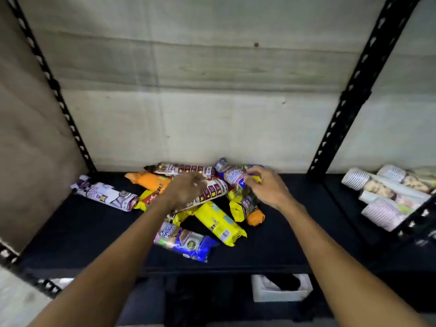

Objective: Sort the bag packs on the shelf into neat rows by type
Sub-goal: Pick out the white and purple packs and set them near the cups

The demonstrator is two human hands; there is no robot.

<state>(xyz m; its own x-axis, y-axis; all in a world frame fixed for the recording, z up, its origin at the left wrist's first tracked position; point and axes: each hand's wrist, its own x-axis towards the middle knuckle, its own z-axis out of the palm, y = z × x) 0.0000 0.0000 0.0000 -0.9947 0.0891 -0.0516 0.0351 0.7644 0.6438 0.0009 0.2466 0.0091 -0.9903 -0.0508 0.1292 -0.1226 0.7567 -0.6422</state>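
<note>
While the left hand [186, 188] grips a brown pack [210, 192] atop the pile, the right hand [266, 187] pinches a blue pack [232, 174] lying far right on the shelf [295, 232].

Both hands are over the jumbled packs on the dark shelf [295, 232]. Left hand [186, 190] rests on a brown pack [213, 192]; right hand [269, 188] pinches a blue one [232, 173].

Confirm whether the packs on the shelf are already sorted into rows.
No: the packs lie in a jumbled, overlapping pile on the shelf.
</note>
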